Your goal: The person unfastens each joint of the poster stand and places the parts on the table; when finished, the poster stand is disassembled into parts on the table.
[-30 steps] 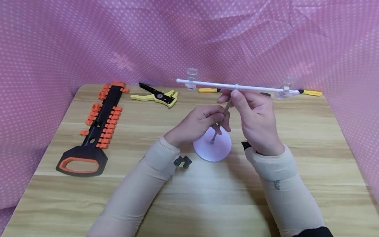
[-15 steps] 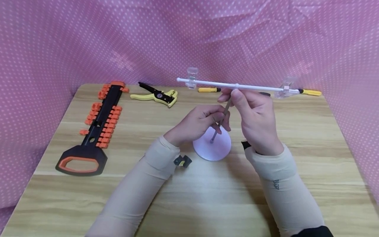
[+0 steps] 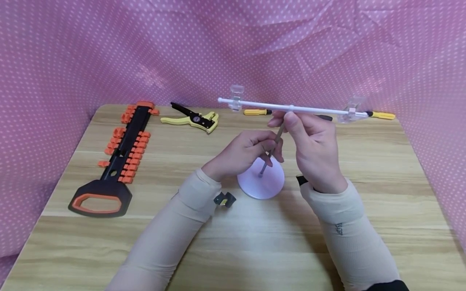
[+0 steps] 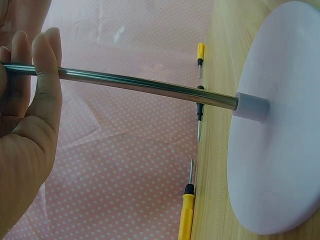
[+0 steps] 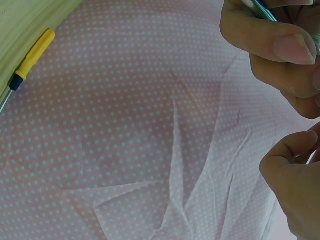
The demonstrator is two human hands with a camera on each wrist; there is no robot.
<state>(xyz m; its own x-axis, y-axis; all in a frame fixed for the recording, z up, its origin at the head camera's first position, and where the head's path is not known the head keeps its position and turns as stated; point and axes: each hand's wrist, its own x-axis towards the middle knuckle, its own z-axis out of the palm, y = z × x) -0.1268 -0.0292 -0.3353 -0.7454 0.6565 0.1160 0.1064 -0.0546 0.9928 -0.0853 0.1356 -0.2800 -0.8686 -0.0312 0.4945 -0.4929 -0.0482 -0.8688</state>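
A display stand has a round white base [image 3: 260,188], a thin metal rod [image 4: 145,85] and a white crossbar [image 3: 320,110] across its top. Clear plastic clips sit near both ends of the crossbar, one left clip [image 3: 236,99] and one right clip [image 3: 352,114]. With curled fingers my left hand [image 3: 242,153] holds the rod partway up. My right hand [image 3: 318,149] pinches the stand at the top, thumb just under the crossbar's middle joint. In the left wrist view the rod's lower end enters a white collar [image 4: 251,107] on the base. The rod leans to the right.
On the left lies a long black rack [image 3: 121,155] with orange clips. Yellow-and-black wire strippers [image 3: 196,118] lie at the back. Several screwdrivers lie along the far edge, among them a yellow-handled screwdriver [image 4: 186,215]. A small dark piece [image 3: 225,199] lies beside the left wrist.
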